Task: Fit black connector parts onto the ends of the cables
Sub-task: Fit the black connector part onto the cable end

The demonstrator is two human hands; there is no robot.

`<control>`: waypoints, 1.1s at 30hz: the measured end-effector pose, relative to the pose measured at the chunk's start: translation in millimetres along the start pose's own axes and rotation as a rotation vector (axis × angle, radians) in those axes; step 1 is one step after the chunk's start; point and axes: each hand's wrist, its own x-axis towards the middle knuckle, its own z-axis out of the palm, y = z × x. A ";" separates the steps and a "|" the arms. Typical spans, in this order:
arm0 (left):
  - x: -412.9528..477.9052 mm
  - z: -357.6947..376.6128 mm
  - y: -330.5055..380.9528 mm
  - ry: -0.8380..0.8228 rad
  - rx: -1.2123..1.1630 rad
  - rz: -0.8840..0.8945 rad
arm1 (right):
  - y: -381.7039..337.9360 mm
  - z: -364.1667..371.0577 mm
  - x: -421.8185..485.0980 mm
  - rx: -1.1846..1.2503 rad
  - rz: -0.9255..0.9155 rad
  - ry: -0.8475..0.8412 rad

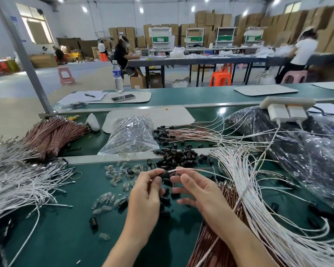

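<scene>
— So, what lies out to the left of the hands?
— Furthest left, a spread of loose white cables (17, 182) on the green counter (66, 237), with a tied brown bundle (52, 133) beyond them. Just left of the left hand, clear plastic pieces (116, 176) lie scattered, and a lone black part (94, 222) sits closer to the person than those.
— And the left hand itself?
— The left hand (145, 191) is raised over the counter, thumb and forefinger pinching a black connector part (163, 174) at the fingertips.
— Where is the cable?
— A single white cable (193, 170) meets that part on its right side. The right hand (197, 191) pinches it close to the end between thumb and forefinger; its other fingers are loosely curled and blurred. The cable trails off to the right past that hand. Whether its tip is already inside the part, I cannot tell.
— Anything between the hands?
— A few scattered black parts (165, 200) on the counter below and between them, and a pile of black connector parts (177, 158) just beyond the fingertips. Further beyond lie a clear bag (130, 134) and a row of capped brown cables (181, 132).
— And to the right?
— Under the right forearm, a sheaf of copper-coloured cables (216, 245). Right of that hand, a thick fan of white cables (258, 189), and beyond it a dark plastic bag (307, 151).
</scene>
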 end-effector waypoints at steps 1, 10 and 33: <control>-2.9 2.9 0.9 -0.047 0.041 0.037 | 0.6 1.2 0.1 -0.004 -0.032 0.046; -7.0 9.4 -3.8 -0.136 0.131 0.119 | -0.1 2.1 0.9 0.078 -0.044 0.239; -7.5 8.7 -11.4 -0.099 -0.003 0.004 | 7.7 -8.4 7.0 0.293 0.058 0.161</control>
